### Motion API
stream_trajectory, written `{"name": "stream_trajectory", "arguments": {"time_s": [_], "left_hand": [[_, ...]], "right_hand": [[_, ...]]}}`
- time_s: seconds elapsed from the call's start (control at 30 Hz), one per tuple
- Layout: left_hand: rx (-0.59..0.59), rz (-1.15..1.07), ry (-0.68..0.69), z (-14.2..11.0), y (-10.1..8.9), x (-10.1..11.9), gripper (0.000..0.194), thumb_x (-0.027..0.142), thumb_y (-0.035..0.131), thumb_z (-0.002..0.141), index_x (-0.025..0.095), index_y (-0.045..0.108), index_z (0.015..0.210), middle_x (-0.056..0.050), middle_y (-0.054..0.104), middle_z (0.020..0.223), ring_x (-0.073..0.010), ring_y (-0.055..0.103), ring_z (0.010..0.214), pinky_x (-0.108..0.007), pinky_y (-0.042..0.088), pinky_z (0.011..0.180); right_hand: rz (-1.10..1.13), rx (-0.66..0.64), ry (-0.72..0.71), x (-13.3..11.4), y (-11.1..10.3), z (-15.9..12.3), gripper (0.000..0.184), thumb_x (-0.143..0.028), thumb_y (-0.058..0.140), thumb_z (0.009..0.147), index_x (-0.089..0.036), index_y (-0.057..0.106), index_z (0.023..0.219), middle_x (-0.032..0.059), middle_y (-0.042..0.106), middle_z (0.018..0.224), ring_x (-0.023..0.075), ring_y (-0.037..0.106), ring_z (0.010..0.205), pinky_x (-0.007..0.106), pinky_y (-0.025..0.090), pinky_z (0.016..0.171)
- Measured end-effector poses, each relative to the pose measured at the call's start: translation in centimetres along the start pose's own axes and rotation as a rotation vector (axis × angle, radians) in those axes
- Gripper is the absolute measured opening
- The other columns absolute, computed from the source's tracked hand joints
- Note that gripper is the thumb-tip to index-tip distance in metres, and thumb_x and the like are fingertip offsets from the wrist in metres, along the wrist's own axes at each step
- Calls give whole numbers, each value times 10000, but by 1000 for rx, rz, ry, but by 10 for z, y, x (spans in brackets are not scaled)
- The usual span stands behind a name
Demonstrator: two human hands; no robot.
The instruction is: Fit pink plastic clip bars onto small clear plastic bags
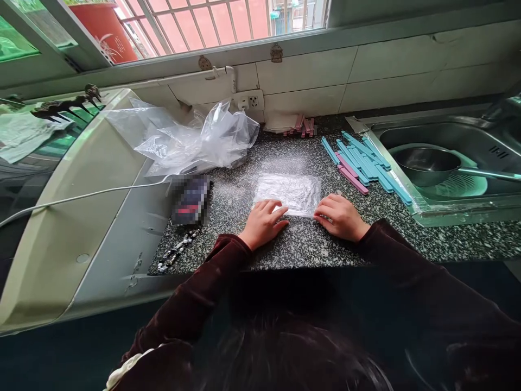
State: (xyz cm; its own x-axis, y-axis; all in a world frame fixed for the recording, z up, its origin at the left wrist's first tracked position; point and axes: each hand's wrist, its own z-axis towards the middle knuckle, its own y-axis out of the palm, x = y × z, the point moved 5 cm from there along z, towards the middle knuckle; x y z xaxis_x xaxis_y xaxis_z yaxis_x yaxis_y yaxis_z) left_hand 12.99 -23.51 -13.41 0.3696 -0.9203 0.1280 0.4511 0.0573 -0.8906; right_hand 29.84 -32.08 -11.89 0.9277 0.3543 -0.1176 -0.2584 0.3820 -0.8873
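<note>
A flat, crinkled clear plastic bag (288,191) lies on the speckled counter (301,247) in front of me. My left hand (264,221) rests at its near left edge, palm down, with thumb and fingers apart. At the near right corner, my right hand (341,217) has its fingertips and thumb together on the bag's edge. To the right of that hand lie several turquoise sticks (364,157), long and flat, with a few pink sticks (352,178) among them.
A heap of clear plastic bags (199,138) lies at the back left. Near it are a pixelated dark phone-like object (191,200) and a white cable (89,196). Short pink pieces (302,125) sit by the wall. The sink (482,142) on the right holds a pan (427,160).
</note>
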Motion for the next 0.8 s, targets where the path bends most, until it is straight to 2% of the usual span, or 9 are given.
{"name": "stream_trajectory", "arguments": {"time_s": [0.13, 0.23, 0.33, 0.47, 0.6, 0.73, 0.8], "left_hand": [[10, 59, -8, 7, 3, 7, 192, 298, 541, 832, 214, 649, 967, -82, 607, 936, -209, 534, 884, -338, 419, 767], [18, 73, -11, 12, 6, 13, 157, 232, 511, 840, 218, 664, 871, -69, 604, 881, -184, 525, 818, -310, 403, 710], [55, 21, -27, 13, 6, 14, 197, 171, 487, 834, 217, 670, 776, -54, 605, 833, -156, 516, 756, -278, 395, 648], [173, -221, -80, 3, -6, 2, 183, 193, 504, 833, 217, 681, 795, -43, 611, 815, -133, 531, 747, -265, 440, 662], [218, -490, -137, -14, -21, -11, 151, 215, 536, 829, 216, 687, 819, -50, 613, 848, -138, 577, 810, -296, 484, 723], [136, -652, -105, -28, -29, -10, 136, 198, 558, 817, 209, 693, 821, -77, 613, 952, -148, 601, 872, -301, 510, 731], [81, -659, -90, -35, -30, -9, 146, 188, 550, 817, 211, 694, 825, -86, 608, 1012, -161, 596, 931, -309, 515, 752]], "right_hand": [[53, 59, -39, -6, -4, 1, 200, -245, 492, 858, -201, 617, 709, 57, 628, 717, 180, 493, 709, 320, 394, 676], [69, 99, -101, -13, -6, 2, 194, -238, 493, 859, -200, 614, 711, 52, 627, 709, 169, 484, 682, 305, 408, 663], [78, 117, -146, -13, -7, 0, 168, -328, 542, 842, -190, 631, 809, 60, 635, 762, 174, 515, 727, 306, 430, 695], [34, 28, -75, 6, -6, -6, 443, -530, 596, 756, -197, 609, 1049, 93, 633, 958, 231, 549, 889, 373, 433, 797], [-43, -26, -3, 26, -4, -7, 407, -421, 598, 779, -208, 588, 1125, 108, 618, 1019, 254, 538, 944, 401, 423, 824], [-27, -58, -76, 26, 4, 6, 320, -307, 521, 824, -214, 610, 1118, 95, 624, 990, 228, 537, 915, 382, 430, 810], [-2, -89, -102, 22, 9, 14, 265, -250, 466, 849, -238, 654, 1034, 75, 632, 943, 203, 537, 869, 360, 431, 784]]}}
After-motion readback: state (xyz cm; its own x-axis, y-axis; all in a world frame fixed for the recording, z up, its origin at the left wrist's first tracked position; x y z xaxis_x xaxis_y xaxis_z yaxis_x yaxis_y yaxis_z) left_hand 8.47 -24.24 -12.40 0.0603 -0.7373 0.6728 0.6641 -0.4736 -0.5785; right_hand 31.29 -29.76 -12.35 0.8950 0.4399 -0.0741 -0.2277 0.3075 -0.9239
